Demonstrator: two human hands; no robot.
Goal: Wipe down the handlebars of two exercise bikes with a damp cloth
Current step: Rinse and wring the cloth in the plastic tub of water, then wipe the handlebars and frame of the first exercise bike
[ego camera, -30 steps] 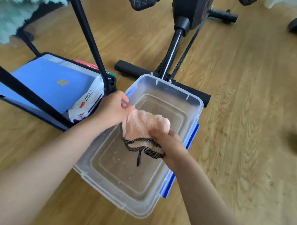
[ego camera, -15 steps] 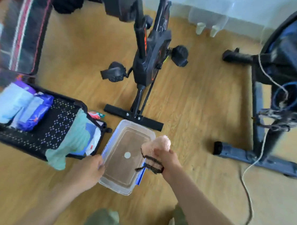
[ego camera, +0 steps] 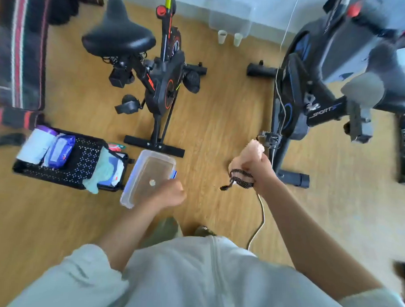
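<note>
My right hand [ego camera: 254,166] is closed around a bunched pink cloth [ego camera: 255,147], held in the air near the pedal of the grey and blue exercise bike [ego camera: 315,88] on the right. A black mesh strap hangs from that hand. My left hand [ego camera: 169,193] is a loose fist holding nothing, over the near end of the clear water tub [ego camera: 135,180]. The black and red exercise bike [ego camera: 162,86] stands upright beyond the tub, its saddle [ego camera: 118,38] toward the left. Neither bike's handlebars show clearly.
A black perforated basket [ego camera: 80,164] with wipe packs and a teal towel lies left of the tub. A pale cord [ego camera: 258,225] trails on the wooden floor by my feet. A striped rug [ego camera: 20,52] is far left; two cups [ego camera: 227,37] stand by the wall.
I have stood up, so the view rose from close over the tub. My left hand let go of the cloth; my right hand carried it up and right toward the grey bike.
</note>
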